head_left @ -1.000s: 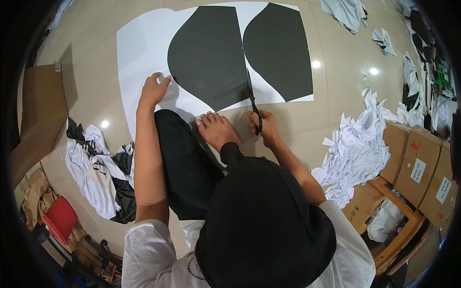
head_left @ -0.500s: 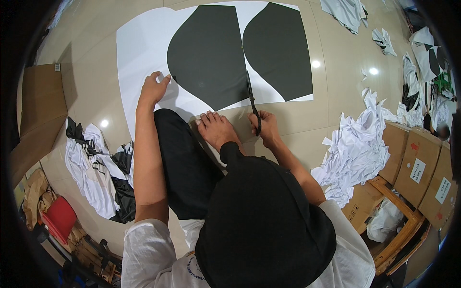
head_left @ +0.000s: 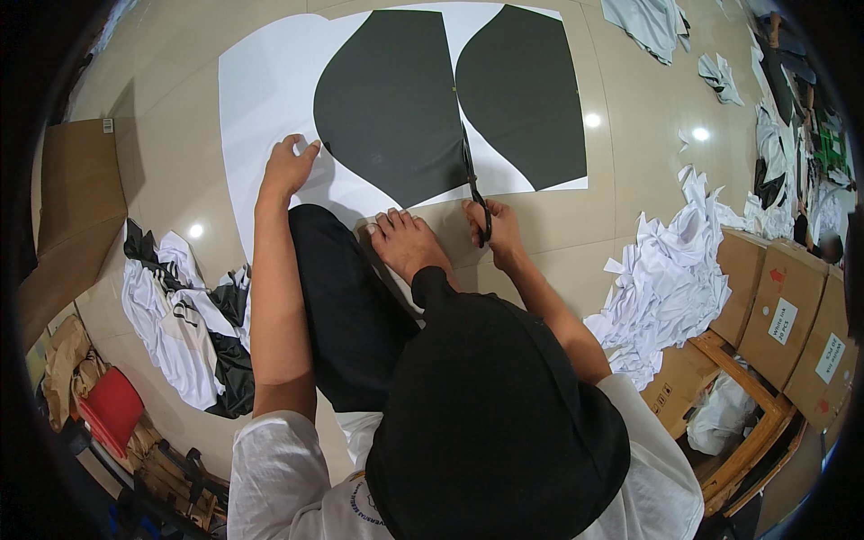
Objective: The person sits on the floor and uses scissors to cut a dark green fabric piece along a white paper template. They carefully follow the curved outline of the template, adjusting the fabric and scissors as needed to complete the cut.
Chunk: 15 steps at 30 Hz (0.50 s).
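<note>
On tile (head_left: 630, 99), the sheet (head_left: 270, 94) is entered by scissors (head_left: 473, 185) held in the right hand (head_left: 501, 236), left hand (head_left: 290, 169) spread, neither dark shape (head_left: 391, 108) freed.

White shirt (head_left: 286, 477) (short-sleeved), black headscarf (head_left: 499, 423).

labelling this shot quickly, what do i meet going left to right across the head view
Large cardboard box, black-and-white clothing, left hand, left dark panel, scissors, heap of white scraps, labelled cardboard boxes.
</note>
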### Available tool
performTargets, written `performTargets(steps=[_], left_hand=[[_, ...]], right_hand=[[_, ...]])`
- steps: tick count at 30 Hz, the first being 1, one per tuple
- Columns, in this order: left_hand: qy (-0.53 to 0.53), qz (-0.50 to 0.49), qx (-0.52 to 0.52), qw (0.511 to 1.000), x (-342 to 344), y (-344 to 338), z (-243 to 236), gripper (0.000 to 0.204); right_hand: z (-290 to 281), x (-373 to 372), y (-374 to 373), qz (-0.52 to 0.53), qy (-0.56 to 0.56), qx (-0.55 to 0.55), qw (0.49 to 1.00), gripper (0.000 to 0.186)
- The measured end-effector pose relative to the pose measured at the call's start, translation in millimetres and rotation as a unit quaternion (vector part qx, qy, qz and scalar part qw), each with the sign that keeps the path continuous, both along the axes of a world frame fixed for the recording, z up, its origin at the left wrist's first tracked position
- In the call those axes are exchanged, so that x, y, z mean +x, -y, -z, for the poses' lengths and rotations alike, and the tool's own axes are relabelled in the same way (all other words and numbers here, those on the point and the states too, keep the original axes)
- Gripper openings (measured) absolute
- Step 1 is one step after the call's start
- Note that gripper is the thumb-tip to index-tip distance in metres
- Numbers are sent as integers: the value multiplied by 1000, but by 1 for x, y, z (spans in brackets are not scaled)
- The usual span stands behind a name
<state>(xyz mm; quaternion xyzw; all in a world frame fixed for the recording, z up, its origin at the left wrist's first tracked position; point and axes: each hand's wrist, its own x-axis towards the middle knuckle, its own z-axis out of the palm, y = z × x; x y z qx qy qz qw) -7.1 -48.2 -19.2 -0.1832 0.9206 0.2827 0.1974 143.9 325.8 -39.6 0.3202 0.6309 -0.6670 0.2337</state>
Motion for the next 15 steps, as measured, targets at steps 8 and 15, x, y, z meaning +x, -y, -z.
performTargets(steps=[8,15], left_hand=[[1,-1,1,1000,0,0,1,70],[9,5,-13,1000,-1,7,11,73]], right_hand=[[2,-10,1,11,12,-4,1000,38],[5,-12,1,12,18,4,1000,36]])
